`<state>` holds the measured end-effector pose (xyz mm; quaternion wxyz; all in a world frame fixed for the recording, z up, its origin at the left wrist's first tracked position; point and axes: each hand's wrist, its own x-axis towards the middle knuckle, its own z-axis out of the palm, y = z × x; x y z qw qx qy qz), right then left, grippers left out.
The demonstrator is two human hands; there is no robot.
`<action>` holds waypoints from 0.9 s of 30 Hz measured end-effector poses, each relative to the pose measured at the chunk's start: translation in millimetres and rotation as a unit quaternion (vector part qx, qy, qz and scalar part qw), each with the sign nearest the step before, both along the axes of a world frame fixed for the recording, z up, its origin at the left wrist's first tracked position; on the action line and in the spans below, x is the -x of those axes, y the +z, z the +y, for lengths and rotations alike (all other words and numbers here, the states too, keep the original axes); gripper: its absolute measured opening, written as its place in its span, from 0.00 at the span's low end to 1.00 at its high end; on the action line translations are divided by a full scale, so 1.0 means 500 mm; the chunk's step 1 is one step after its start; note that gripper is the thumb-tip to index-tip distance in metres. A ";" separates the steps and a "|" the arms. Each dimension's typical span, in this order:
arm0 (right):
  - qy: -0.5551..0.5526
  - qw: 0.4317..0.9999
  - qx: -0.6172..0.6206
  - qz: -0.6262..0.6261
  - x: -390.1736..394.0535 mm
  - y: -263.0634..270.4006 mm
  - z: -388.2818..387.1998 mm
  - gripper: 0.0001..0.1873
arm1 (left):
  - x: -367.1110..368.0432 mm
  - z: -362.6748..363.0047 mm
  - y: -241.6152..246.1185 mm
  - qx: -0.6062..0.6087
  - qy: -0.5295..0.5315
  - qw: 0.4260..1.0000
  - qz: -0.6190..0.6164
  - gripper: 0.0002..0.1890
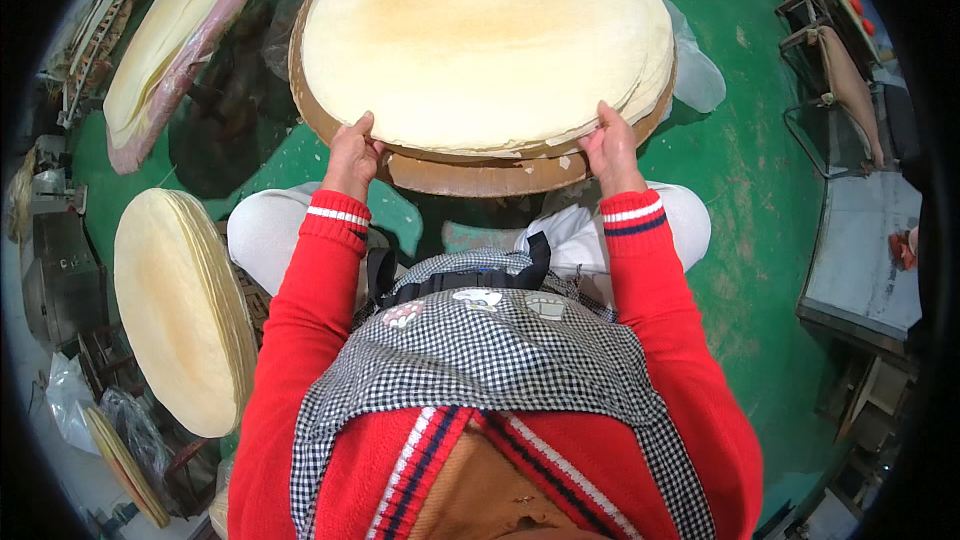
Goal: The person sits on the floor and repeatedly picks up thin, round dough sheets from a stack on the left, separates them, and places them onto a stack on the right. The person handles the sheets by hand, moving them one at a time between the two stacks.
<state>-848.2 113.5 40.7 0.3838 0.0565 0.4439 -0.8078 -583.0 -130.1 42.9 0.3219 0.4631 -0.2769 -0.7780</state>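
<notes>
A wide stack of thin, pale round flatbread sheets [480, 60] lies before me on a round brown board [480, 176]. The top sheet has a toasted, light-brown patch, and the layered edges are uneven at the right. My left hand [355, 154] grips the near-left edge, thumb on top and fingers curled below. At the near-right edge my right hand [613, 146] pinches in the same way. How many sheets lie between the fingers is hidden. Small broken flakes [565, 163] stick to the board's front rim.
Left of my knee stands another flatbread stack [176, 307]. Farther up, more sheets [176, 22] rest on pinkish plastic wrap [191, 64]. A grey-topped table [859, 255] and a metal-framed chair [840, 90] are on the right. The floor [750, 277] is green.
</notes>
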 end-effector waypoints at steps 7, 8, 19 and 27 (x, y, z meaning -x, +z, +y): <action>-0.101 0.991 -0.067 0.064 0.088 -0.011 -0.041 0.14 | 0.007 0.097 -0.009 -0.018 -0.087 0.996 0.011 0.15; -0.109 0.986 -0.069 0.103 0.104 -0.020 -0.044 0.14 | 0.011 0.096 -0.013 -0.052 -0.085 0.994 0.043 0.15; -0.145 0.951 -0.172 0.214 0.035 -0.002 0.014 0.04 | 0.022 0.058 -0.052 -0.024 0.031 0.999 0.012 0.17; 0.057 0.966 -0.217 0.132 0.021 0.040 0.005 0.09 | 0.016 0.051 -0.068 -0.007 0.023 1.000 0.008 0.15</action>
